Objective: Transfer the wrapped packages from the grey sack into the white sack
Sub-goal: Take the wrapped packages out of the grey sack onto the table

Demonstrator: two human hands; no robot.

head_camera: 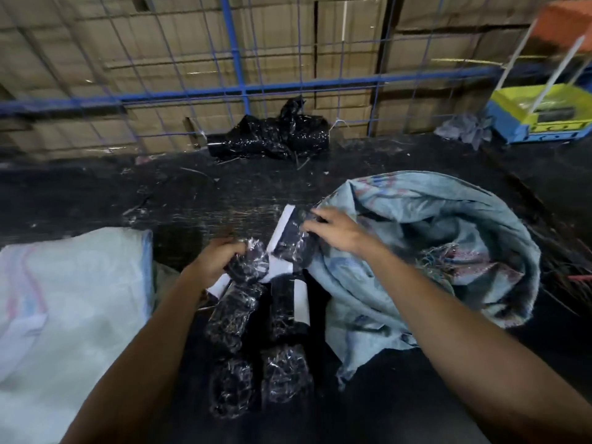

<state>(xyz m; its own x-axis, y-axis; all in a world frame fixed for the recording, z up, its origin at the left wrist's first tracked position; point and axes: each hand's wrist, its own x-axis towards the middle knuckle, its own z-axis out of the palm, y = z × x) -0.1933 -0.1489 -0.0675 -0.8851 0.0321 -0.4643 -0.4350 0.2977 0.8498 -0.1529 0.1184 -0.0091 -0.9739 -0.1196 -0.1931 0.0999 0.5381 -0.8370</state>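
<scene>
1. A dark tabletop (pixel 96 193) stands before a blue wire fence (pixel 237 88) backed by cardboard boxes
2. The grey sack (pixel 432 251) slumps open on it; wrapped packages (pixel 234 312) lie just left of the sack's mouth, likely staged for moving
3. The right hand (pixel 333 230) pinches a package (pixel 294 241) at the sack's rim
4. The left hand (pixel 214 261) curls round another package (pixel 250 261) left of the sack
5. The white sack (pixel 64 302) waits further left
</scene>
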